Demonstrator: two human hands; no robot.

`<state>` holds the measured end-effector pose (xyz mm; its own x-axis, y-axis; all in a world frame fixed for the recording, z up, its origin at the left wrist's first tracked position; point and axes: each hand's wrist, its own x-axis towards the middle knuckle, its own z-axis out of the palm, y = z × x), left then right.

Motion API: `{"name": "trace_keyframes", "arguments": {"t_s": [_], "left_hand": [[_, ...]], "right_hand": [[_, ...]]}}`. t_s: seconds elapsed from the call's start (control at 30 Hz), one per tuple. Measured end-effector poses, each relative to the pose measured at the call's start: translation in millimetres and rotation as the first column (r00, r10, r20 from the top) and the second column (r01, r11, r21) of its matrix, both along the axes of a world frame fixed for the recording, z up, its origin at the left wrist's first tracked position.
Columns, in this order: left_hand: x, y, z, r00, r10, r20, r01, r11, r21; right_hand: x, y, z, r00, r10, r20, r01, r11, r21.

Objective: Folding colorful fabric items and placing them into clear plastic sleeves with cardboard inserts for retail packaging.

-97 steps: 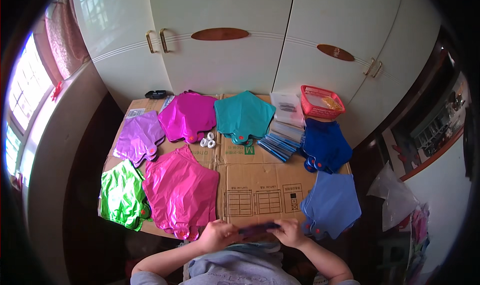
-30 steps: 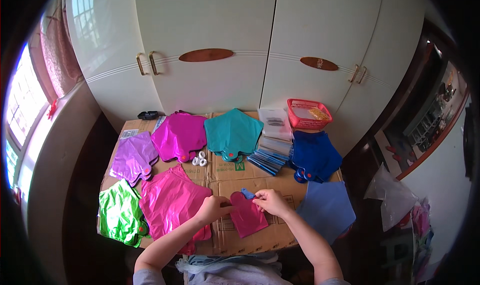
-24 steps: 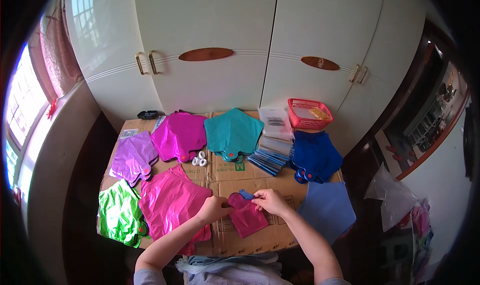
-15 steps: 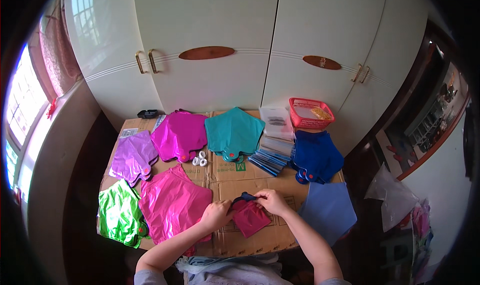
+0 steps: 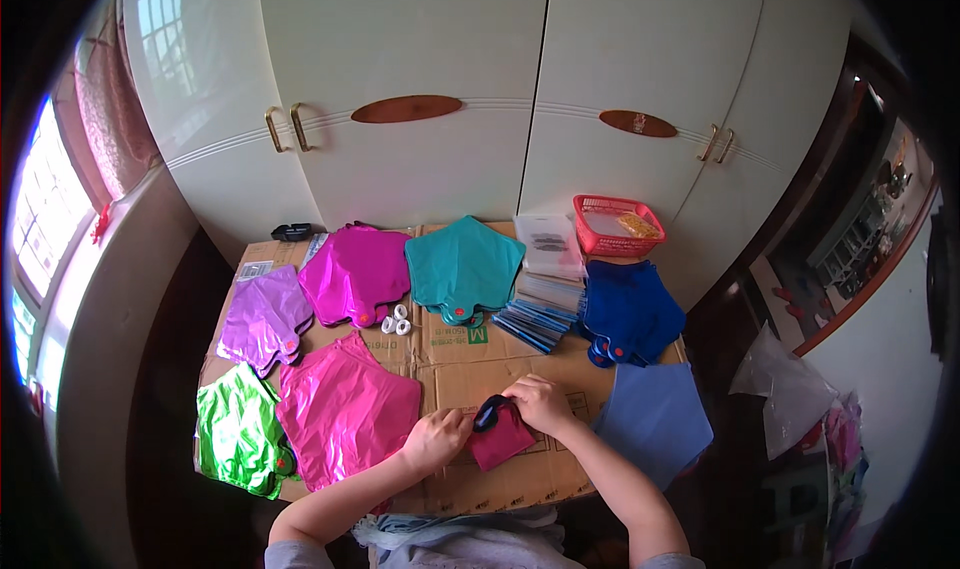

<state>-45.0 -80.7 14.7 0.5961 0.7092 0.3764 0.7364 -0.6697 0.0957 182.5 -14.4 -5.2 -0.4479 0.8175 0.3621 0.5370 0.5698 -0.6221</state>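
In front of me on the cardboard lies a small folded dark pink foil piece (image 5: 503, 446), with a dark blue, rounded loop-like part (image 5: 489, 415) at its far edge. My left hand (image 5: 438, 441) pinches the near-left side of that dark part, fingers closed. From the right, my right hand (image 5: 539, 403) grips its other end between thumb and fingers. The fingertips hide some of the folds. Just left of my left hand spreads a large bright pink foil sheet (image 5: 350, 409).
Around the cardboard (image 5: 445, 369) lie green (image 5: 238, 429), lilac (image 5: 264, 314), magenta (image 5: 355, 271), teal (image 5: 466, 264) and blue (image 5: 635, 309) foil stacks. White ribbon rolls (image 5: 397, 320), clear sleeves (image 5: 545, 314), a red basket (image 5: 620, 226) and a light blue sheet (image 5: 655, 424) are also there.
The dark part has curled up into a rounded loop between my hands. My right hand has shifted slightly up and left, and the pink piece shows less of its upper edge.
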Motion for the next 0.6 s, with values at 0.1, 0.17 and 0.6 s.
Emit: {"name": "trace_keyframes", "arguments": {"t_s": [0.1, 0.17, 0.6], "left_hand": [[1.5, 1.2, -4.0, 0.999, -0.024, -0.048, 0.027, 0.999, 0.044], [2.3, 0.8, -5.5, 0.998, -0.011, -0.069, 0.013, 1.0, 0.027], [1.9, -1.1, -0.2, 1.0, -0.029, 0.007, 0.029, 0.999, -0.027]], "right_hand": [[3.1, 5.1, 1.3, 0.997, 0.06, 0.053, -0.067, 0.989, 0.132], [2.5, 8.9, 16.2, 0.99, 0.127, 0.061, -0.135, 0.981, 0.142], [-1.2, 4.4, 6.4, 0.983, 0.153, 0.1, -0.155, 0.988, 0.013]]}}
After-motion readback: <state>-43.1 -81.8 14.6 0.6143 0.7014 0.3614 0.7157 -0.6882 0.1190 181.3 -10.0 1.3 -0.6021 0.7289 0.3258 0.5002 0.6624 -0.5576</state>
